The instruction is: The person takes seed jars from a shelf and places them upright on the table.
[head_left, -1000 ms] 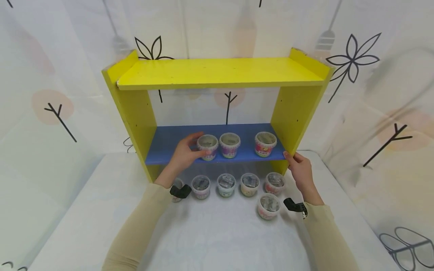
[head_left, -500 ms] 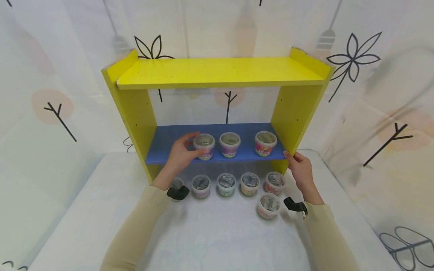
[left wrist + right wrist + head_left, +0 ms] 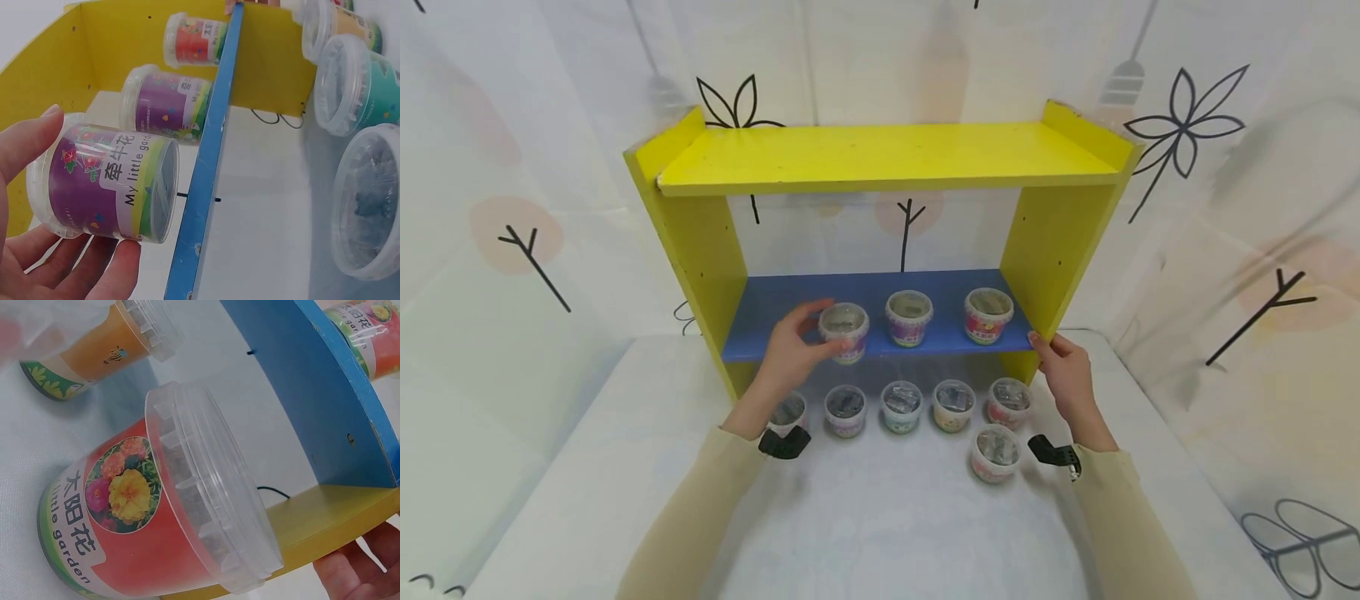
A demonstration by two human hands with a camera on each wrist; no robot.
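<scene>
My left hand (image 3: 792,346) holds a clear-lidded plastic tub (image 3: 106,181) with a purple flower label, thumb on one side and fingers on the other. In the left wrist view a gap shows between the tub's base and the blue shelf (image 3: 209,147). To its right on that shelf stand another purple tub (image 3: 909,320) and a red-labelled tub (image 3: 987,319). My right hand (image 3: 1067,375) grips the front edge of the shelf unit's yellow right side panel (image 3: 1056,258), where the blue shelf meets it.
Below the blue shelf, several lidded tubs (image 3: 901,408) stand in a row on the white table (image 3: 865,525). One pink-red tub (image 3: 995,455) sits in front of the row at right. The yellow top shelf (image 3: 880,157) spans above the hands. Patterned cloth (image 3: 865,62) hangs behind.
The purple tub in my left hand has moved left, away from its neighbour, and slightly toward the front of the shelf. My right hand stays on the side panel.
</scene>
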